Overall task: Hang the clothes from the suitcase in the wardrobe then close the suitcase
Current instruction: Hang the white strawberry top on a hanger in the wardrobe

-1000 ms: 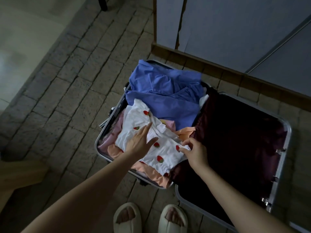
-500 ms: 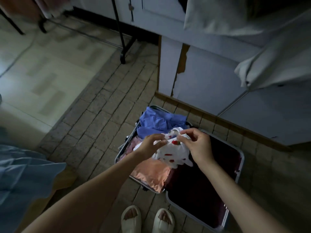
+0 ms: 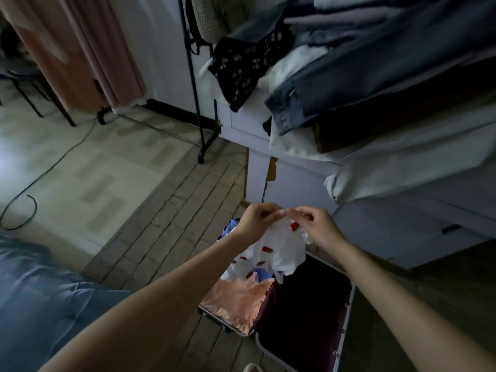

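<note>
While both hands pinch its top edge, the left hand (image 3: 257, 218) and right hand (image 3: 316, 224) hold a white cotton top with red strawberry print (image 3: 279, 251) above the open silver-framed suitcase (image 3: 346, 318). Peach fabric (image 3: 236, 299) lies in the suitcase below.

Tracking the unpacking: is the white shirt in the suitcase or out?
Out: both hands hold the white shirt up above the open suitcase.

Room is dim overall. Light enters from the left, producing a pale glare patch on the floor tiles (image 3: 32, 167). The open suitcase (image 3: 346, 318) interior and the far right side sit in deep shadow. Wide-angle distortion bends lines at the edges. Slight softness and blur throughout, fine detail lost in dark areas
</note>
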